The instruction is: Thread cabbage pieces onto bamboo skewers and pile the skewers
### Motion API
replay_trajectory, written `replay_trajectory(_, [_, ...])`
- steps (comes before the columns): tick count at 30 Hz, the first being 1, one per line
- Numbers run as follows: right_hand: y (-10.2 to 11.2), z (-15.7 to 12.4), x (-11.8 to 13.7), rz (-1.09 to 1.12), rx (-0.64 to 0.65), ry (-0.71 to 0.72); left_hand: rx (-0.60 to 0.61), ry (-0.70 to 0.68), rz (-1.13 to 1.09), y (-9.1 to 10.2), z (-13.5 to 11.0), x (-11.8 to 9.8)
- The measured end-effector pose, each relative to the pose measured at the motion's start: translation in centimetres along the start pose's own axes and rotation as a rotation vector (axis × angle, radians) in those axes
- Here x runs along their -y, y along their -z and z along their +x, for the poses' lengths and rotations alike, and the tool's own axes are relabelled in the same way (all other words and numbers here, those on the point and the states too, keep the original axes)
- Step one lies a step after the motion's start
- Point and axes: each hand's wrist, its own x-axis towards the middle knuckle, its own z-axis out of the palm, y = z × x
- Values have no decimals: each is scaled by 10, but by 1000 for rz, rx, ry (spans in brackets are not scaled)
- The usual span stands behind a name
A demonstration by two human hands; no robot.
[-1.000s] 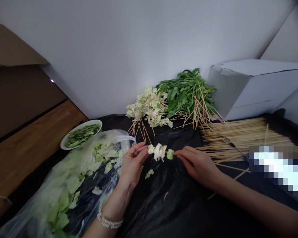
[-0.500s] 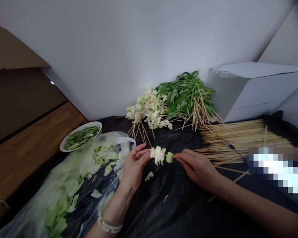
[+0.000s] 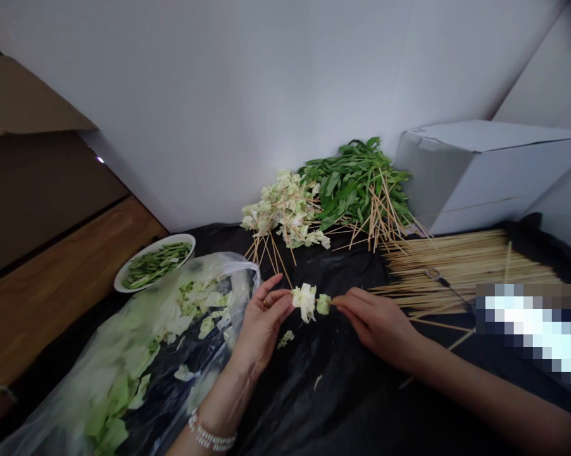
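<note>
My left hand (image 3: 261,323) pinches the pale cabbage pieces (image 3: 306,299) threaded on a thin bamboo skewer. My right hand (image 3: 378,320) grips the same skewer just right of a small green cabbage piece (image 3: 323,304). Both hands hover over a black plastic sheet (image 3: 323,392). A clear plastic bag of cabbage leaves (image 3: 138,348) lies to the left of my left hand. One loose cabbage scrap (image 3: 284,339) rests on the sheet under the skewer.
A white plate of green bean pieces (image 3: 153,261) sits at the left. Finished cabbage skewers (image 3: 283,212) and leafy green skewers (image 3: 356,183) lie by the wall. A heap of bare bamboo skewers (image 3: 461,266) and a white box (image 3: 485,171) are at the right.
The cabbage pieces have slid closer together along the skewer, and both hands have shifted slightly down and right.
</note>
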Motion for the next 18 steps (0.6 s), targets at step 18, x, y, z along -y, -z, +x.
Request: replay_trajectory(18, [56, 19, -76, 25, -376, -354, 428, -408, 696, -15, -36, 10])
